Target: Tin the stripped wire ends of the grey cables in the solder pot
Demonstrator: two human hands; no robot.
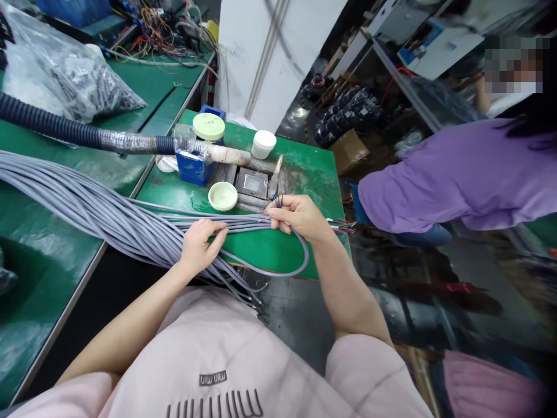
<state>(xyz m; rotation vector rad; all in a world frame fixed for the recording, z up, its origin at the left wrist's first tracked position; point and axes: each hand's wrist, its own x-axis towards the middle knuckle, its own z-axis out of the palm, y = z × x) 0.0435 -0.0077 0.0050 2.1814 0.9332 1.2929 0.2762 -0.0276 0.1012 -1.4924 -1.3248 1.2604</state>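
Note:
My right hand (300, 217) pinches the stripped end of one grey cable, its thin coloured wires (277, 201) fanning out from the fingertips. That cable bends in a loop (300, 261) below the hand. My left hand (201, 242) lies over the bundle of grey cables (143, 232), fingers curled down on it. Just beyond the right fingertips is a dark metal block with a shiny square surface (252, 183), which looks like a solder pot. A brown-tipped stick or scraper (276, 174) leans on its right side. Left of it stands an open pale-green tub (223, 196).
A ribbed black hose (78, 130) ends in a pale nozzle (228, 155) above the block, supported by a blue box (191, 168). A white tub (263, 144) and a green-lidded tub (209, 126) stand behind. A person in a purple top (456, 174) is at the right.

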